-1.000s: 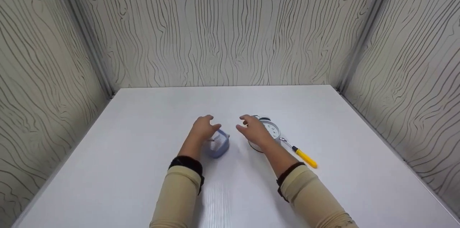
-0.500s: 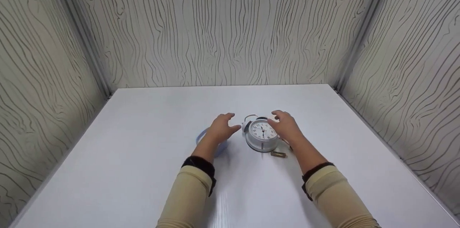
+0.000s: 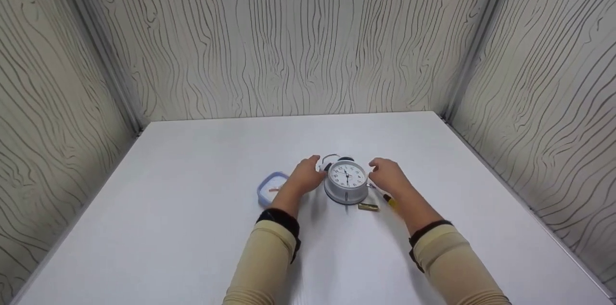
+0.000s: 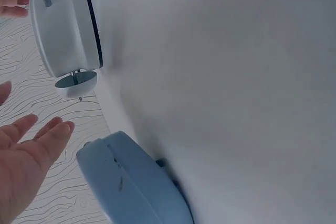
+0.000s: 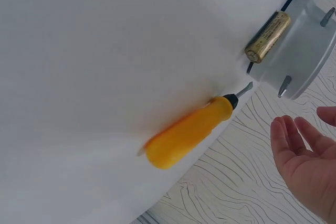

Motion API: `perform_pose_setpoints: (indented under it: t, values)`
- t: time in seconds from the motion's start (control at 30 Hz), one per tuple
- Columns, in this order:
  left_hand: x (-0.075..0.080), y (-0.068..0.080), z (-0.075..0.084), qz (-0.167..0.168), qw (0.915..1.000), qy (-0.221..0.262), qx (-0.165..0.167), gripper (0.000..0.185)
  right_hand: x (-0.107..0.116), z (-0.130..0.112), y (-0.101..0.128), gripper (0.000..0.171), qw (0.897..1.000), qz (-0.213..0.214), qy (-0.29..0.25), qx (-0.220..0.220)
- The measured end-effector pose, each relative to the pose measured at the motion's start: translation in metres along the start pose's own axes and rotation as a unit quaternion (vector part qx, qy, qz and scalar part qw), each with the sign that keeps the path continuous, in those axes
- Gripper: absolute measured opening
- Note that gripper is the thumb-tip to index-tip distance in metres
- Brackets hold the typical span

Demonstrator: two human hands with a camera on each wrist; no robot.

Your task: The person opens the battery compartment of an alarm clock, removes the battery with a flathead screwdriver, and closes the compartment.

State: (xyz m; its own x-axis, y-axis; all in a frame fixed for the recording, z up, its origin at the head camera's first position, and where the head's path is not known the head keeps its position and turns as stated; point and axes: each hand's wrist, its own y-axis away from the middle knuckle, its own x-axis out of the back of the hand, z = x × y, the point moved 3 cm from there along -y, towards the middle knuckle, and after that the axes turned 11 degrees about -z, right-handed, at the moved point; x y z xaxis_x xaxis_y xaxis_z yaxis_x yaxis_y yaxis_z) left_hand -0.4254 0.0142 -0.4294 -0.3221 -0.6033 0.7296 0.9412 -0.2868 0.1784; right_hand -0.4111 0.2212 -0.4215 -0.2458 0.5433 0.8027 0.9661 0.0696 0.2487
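A white twin-bell alarm clock (image 3: 347, 193) lies face up on the table. At its left bell my left hand (image 3: 306, 176) hovers, fingers loosely bent; the left wrist view shows a gap between that hand (image 4: 29, 161) and the clock's bell (image 4: 76, 85). To the clock's right is my right hand (image 3: 388, 179), its fingers relaxed and apart from the clock in the right wrist view. Neither hand holds anything. Partly behind my left wrist lies a smaller light-blue clock (image 3: 264, 192). Below my right hand is a yellow-handled screwdriver (image 5: 189, 132), its tip toward the alarm clock.
A gold battery (image 5: 269, 36) lies on the table against the near side of the alarm clock. The white table (image 3: 192, 228) is bounded by wood-grain panels (image 3: 288, 45) at the back and on both sides.
Both hands have moved right, the left from over the blue clock to beside the alarm clock, the right from over the alarm clock to its right side. Both clocks and the battery now show.
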Motion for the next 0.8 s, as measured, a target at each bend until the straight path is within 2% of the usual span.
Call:
perform_pose_setpoints:
  t: [0.2, 0.37, 0.6, 0.8]
  values:
    - [-0.009, -0.008, 0.0, 0.016, 0.999, -0.004, 0.041, 0.048, -0.008, 0.012, -0.004, 0.033, 0.999, -0.033, 0.024, -0.029]
    - [-0.013, -0.011, 0.003, 0.007, 0.998, 0.002, 0.063, 0.045, -0.01, 0.013, -0.007, 0.024, 0.998, -0.037, 0.037, -0.042]
    - [-0.019, -0.015, 0.002, -0.015, 0.9984, 0.021, 0.051, 0.037, -0.018, 0.01, -0.008, 0.015, 0.998, -0.034, 0.034, -0.031]
    - [-0.023, -0.017, 0.002, -0.037, 0.9974, 0.037, 0.05, 0.046, -0.02, 0.006, -0.008, 0.01, 0.997, -0.015, 0.069, -0.016]
